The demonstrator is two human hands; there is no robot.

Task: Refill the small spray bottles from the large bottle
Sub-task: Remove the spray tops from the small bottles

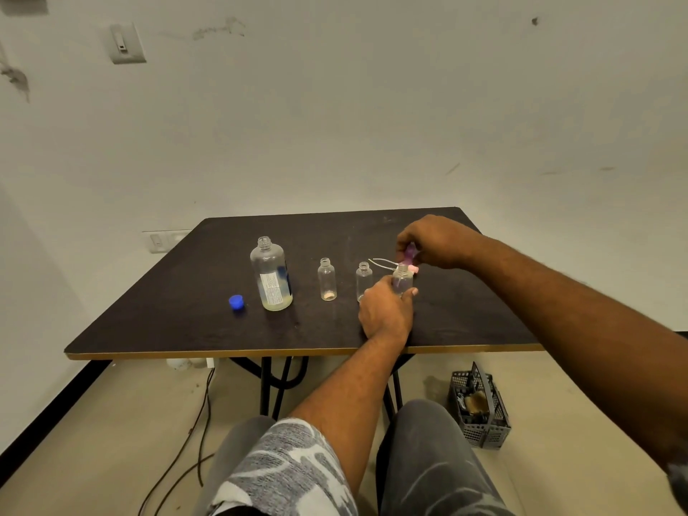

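Right of centre on the desk point(167, 310), the left hand point(387, 314) gripped a small spray bottle point(403, 279) while the right hand point(435, 240) pinched the purple spray head point(409, 253) at its neck. The large bottle point(271, 277) stood uncapped at centre-left. Two open small bottles point(327, 279) looked nearly empty, so pouring seemed not yet begun.

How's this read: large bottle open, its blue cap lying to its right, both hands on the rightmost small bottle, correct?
Not quite: the head view shows the blue cap lying left of the large bottle, not right. The bottle is open; the left hand grips the rightmost small bottle and the right hand holds a purple piece at its neck.
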